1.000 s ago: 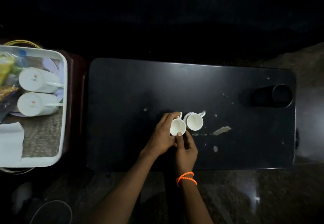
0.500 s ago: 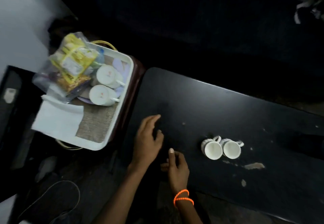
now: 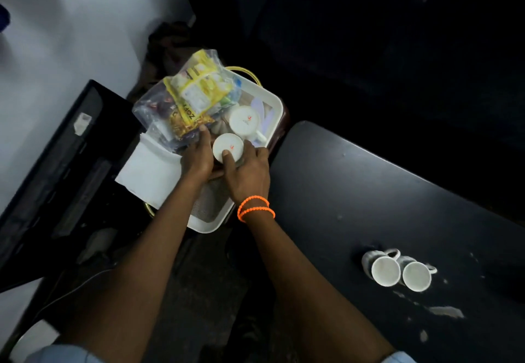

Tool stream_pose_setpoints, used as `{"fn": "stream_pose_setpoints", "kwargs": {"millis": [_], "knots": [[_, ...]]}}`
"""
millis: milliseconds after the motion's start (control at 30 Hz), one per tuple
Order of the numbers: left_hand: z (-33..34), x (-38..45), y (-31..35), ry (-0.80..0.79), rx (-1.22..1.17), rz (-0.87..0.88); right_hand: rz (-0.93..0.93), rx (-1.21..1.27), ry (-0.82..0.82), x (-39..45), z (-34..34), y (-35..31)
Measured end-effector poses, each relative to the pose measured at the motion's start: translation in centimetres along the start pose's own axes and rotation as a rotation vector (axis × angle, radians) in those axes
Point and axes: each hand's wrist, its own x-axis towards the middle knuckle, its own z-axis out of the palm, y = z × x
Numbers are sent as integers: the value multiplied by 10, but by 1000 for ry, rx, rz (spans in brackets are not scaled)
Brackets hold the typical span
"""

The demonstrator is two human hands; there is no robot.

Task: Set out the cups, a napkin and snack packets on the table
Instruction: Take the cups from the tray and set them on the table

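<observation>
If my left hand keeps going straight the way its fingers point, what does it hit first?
Probably the clear plastic bag of yellow snack packets; the left hand's fingertips already sit at its lower edge.

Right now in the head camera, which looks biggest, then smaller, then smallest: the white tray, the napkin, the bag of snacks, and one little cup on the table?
1. White tray, partly covered, so judged by its outline.
2. and 3. Bag of snacks and napkin look about alike; I cannot rank them.
4. Little cup on the table, smallest.

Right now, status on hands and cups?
Both hands on the near mug in the tray: left hand, right hand. Second mug waits. Two cups already on table. Nothing blocking.
</observation>
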Motion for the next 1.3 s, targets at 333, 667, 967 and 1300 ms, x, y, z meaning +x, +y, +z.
{"fn": "stream_pose_setpoints", "kwargs": {"millis": [333,667,967,1300], "knots": [[-21,-23,-22,-416,-444,-56,111,458,-3,-34,-44,13],[56,-92,-92,-693,106,205,312,526,241,-112,-102,112],[148,-127,-157,-680,384,458,436,481,495,-149,-125,175],[182,-136,-174,-799,559,692,641,678,588,-167,-134,194]]}}
